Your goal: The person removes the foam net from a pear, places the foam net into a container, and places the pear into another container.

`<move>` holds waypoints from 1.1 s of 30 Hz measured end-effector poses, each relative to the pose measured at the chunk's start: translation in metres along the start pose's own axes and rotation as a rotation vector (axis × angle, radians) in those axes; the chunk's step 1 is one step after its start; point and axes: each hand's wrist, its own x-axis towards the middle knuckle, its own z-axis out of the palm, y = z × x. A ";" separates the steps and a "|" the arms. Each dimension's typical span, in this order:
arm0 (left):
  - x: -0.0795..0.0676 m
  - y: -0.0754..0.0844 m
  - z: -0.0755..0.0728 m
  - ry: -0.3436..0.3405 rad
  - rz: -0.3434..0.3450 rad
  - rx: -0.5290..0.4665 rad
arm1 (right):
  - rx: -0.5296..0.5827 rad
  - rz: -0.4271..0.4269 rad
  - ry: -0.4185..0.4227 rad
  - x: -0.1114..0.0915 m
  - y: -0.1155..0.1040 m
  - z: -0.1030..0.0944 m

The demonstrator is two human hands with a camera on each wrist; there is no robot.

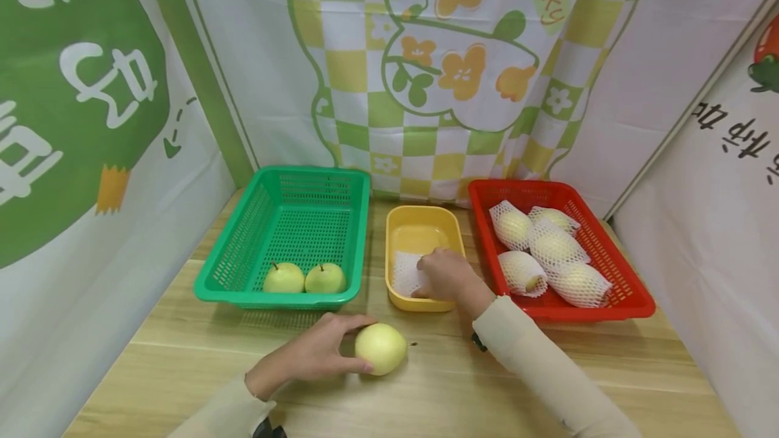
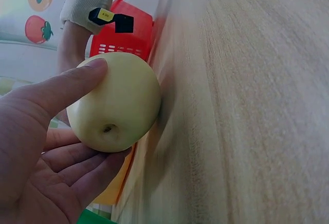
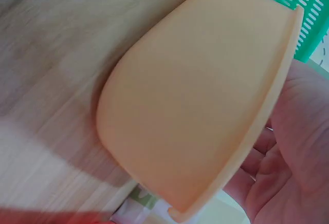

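The person's left hand (image 1: 325,347) is holding a pear (image 1: 381,349) over the near middle of the table (image 1: 182,343), thumb and curled fingers pressing on opposite sides. The pear is lying sideways, its stem pointing right; the views are not making clear whether it is touching the table or hanging just above. It is probably feeling solid and fairly heavy, staying firm under a gentle grip but bruising if knocked, and perhaps slipping a little. Its wide middle is offering the surest hold, sparing the thin stem.

Farther off, the right hand (image 1: 449,272) is reaching into a tub (image 1: 422,228), bending over a white net (image 1: 406,274); I cannot tell whether its fingertips are pinching it. The net is likely weighing almost nothing, stretching softly and tearing if yanked; a loose edge is the place for taking hold.

The pear is showing smooth, pale yellow-green skin, dimpled at the end. The tub is curving in plain yellow plastic. At left, a green basket (image 1: 307,235) of perforated plastic is holding two bare pears (image 1: 283,278) along its near side; at right, a red basket (image 1: 602,259) is holding five wrapped pears (image 1: 558,245) in diamond mesh. The table is showing pale, streaky wood grain.
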 end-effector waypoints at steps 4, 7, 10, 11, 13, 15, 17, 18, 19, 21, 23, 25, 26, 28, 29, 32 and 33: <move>0.001 0.001 -0.001 -0.008 -0.005 0.003 | 0.014 0.008 -0.022 -0.003 -0.002 -0.010; 0.002 0.001 -0.001 -0.013 -0.005 0.015 | 0.036 -0.004 0.003 -0.008 -0.001 -0.022; 0.003 0.001 -0.002 -0.021 -0.004 0.020 | 0.046 -0.040 0.062 -0.015 0.001 -0.033; 0.004 0.001 -0.002 -0.023 -0.004 0.019 | 0.050 -0.047 0.078 -0.018 0.002 -0.038; 0.005 0.000 -0.003 -0.029 -0.001 0.017 | 0.073 -0.056 0.108 -0.024 0.003 -0.047; 0.005 0.000 -0.003 -0.034 0.003 0.011 | 0.092 -0.053 0.126 -0.030 0.005 -0.055; 0.006 0.000 -0.004 -0.039 0.007 0.005 | 0.102 -0.051 0.140 -0.037 0.008 -0.063; 0.006 0.000 -0.004 -0.042 0.008 0.002 | 0.105 -0.046 0.143 -0.041 0.010 -0.067; 0.006 0.001 -0.004 -0.045 0.009 -0.002 | 0.105 -0.042 0.143 -0.044 0.011 -0.070; 0.006 0.001 -0.005 -0.049 0.006 -0.004 | 0.102 -0.034 0.141 -0.052 0.015 -0.076; 0.006 0.002 -0.006 -0.051 0.003 0.000 | 0.107 -0.023 0.135 -0.060 0.018 -0.080; 0.007 0.003 -0.006 -0.051 0.006 0.010 | 0.116 -0.003 0.124 -0.068 0.022 -0.083; 0.007 0.003 -0.007 -0.051 0.007 0.014 | 0.122 0.007 0.120 -0.071 0.024 -0.083; 0.007 0.004 -0.007 -0.050 0.019 0.033 | 0.135 0.028 0.110 -0.080 0.028 -0.082; 0.008 0.004 -0.007 -0.051 0.025 0.046 | 0.145 0.049 0.094 -0.084 0.030 -0.082; 0.008 0.006 -0.009 -0.057 0.038 0.117 | 0.134 0.091 0.050 -0.097 0.034 -0.075; 0.008 0.006 -0.010 -0.061 0.042 0.145 | 0.129 0.100 0.036 -0.101 0.036 -0.072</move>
